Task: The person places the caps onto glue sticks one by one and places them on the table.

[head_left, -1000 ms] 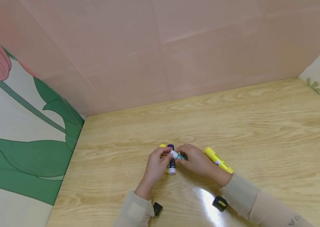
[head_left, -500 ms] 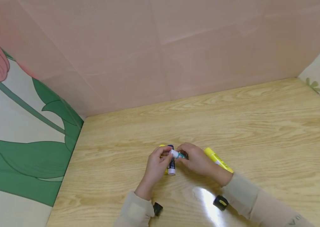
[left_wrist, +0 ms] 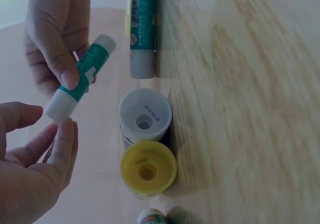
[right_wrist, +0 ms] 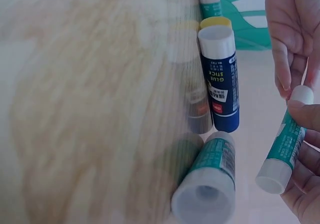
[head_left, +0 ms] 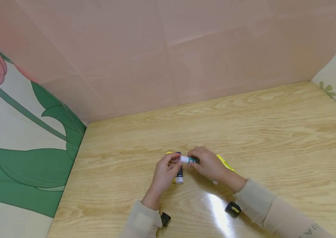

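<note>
A green glue stick with white ends [head_left: 192, 160] is held between both hands above the table. My right hand [head_left: 209, 165] grips its green barrel, thumb along the label in the left wrist view. At the other end, my left hand [head_left: 165, 168] has thumb and fingertips at the white cap [left_wrist: 61, 107]. Below the hands lie a navy glue stick [right_wrist: 220, 79] and, beside it, a yellow one [left_wrist: 148, 166], mostly hidden by the left hand in the head view. Another green glue stick [right_wrist: 215, 169] lies under the right hand.
A yellow glue stick [head_left: 226, 162] lies behind the right forearm, partly covered. One more green glue stick [right_wrist: 210, 3] is beyond the yellow one. Small black objects [head_left: 232, 209] sit by the sleeves. A pink wall [head_left: 170, 66] bounds the wooden table's [head_left: 120, 138] far side.
My right hand has shifted slightly up and turned, bringing the held glue stick nearly level. Its wrist now covers more of the right yellow stick. The left hand has hardly moved.
</note>
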`<state>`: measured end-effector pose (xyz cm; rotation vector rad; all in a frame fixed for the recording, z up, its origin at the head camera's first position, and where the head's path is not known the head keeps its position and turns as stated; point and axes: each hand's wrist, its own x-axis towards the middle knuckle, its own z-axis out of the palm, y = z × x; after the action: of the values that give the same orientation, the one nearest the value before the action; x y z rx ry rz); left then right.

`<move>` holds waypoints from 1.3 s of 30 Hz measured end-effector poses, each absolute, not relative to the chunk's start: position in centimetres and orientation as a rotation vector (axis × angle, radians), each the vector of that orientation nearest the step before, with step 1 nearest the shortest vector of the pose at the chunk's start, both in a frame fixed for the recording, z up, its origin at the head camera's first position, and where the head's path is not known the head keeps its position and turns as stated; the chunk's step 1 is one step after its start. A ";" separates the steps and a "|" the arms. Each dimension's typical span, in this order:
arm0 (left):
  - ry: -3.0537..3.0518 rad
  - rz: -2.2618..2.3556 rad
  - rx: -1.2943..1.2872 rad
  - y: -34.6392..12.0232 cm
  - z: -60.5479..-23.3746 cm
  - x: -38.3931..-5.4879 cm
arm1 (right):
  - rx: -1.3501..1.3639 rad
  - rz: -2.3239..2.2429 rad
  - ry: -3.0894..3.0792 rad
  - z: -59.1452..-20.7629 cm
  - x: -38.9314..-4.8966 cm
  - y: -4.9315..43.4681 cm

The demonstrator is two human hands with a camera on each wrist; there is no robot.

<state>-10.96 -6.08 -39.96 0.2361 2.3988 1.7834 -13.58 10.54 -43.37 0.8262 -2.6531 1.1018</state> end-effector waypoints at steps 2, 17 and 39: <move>2.405 1.789 0.243 -6.1 -40.0 -11.0 | 0.811 1.078 -2.658 -43.3 -13.7 10.7; 2.382 1.824 0.220 -6.4 -40.1 -10.8 | 0.795 0.909 -2.737 -43.8 -14.7 11.1; 2.382 1.809 0.210 -7.3 -40.5 -10.9 | 0.819 0.811 -2.851 -44.6 -15.7 10.6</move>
<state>-10.88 -7.27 -40.46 0.2095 2.3816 1.8091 -15.71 10.64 -44.58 0.8190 -2.8507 0.8109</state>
